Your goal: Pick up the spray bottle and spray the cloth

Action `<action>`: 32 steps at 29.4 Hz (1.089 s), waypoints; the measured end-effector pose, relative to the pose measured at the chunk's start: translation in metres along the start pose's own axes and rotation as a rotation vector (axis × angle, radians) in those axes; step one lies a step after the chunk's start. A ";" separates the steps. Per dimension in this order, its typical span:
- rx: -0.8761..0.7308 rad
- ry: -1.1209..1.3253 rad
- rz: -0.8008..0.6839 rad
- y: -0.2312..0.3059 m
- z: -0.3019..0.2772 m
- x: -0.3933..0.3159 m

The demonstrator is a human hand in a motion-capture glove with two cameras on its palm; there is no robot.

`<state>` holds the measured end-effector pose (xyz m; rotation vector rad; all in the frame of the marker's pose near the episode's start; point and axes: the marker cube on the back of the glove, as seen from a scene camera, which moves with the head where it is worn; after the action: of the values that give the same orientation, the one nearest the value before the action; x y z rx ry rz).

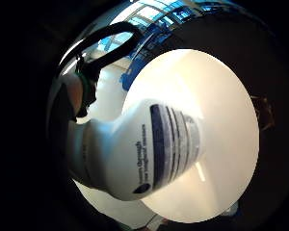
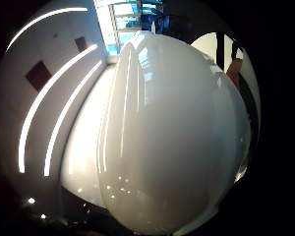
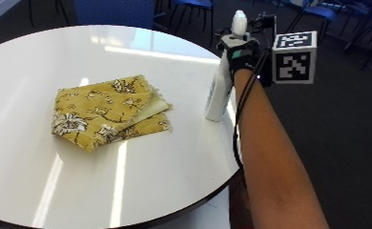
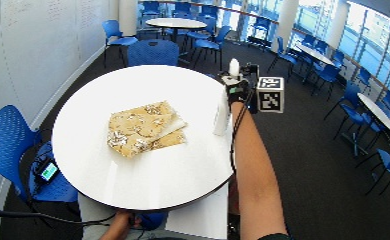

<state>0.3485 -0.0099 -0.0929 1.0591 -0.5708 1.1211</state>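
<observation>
A tall white spray bottle (image 3: 217, 95) stands upright near the right edge of the round white table (image 3: 46, 57). My gloved right hand (image 3: 240, 52) grips it around the neck, just under the white spray head (image 3: 239, 21). Whether its base touches the table I cannot tell. A folded yellow cloth (image 3: 107, 112) with a floral print lies flat on the table, a short way left of the bottle. In the little finger side palm view the bottle's labelled body (image 1: 144, 154) hangs over the table top (image 1: 221, 120). The bottle's smooth side (image 2: 172, 137) fills the thumb side palm view.
Blue chairs stand around the table, one behind it (image 4: 154, 52) and one at its left (image 4: 12, 145) with a small device (image 4: 48, 171) on the seat. More tables and chairs (image 4: 178, 25) stand further back. My bare hand (image 4: 118, 227) is below the table's near edge.
</observation>
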 end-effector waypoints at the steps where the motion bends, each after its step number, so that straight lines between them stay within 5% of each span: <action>1: -0.005 -0.001 0.004 -0.001 0.000 0.000; 32: 0.169 -0.073 -0.187 -0.018 0.001 -0.009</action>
<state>0.3618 -0.0160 -0.1067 1.2767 -0.4296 0.9823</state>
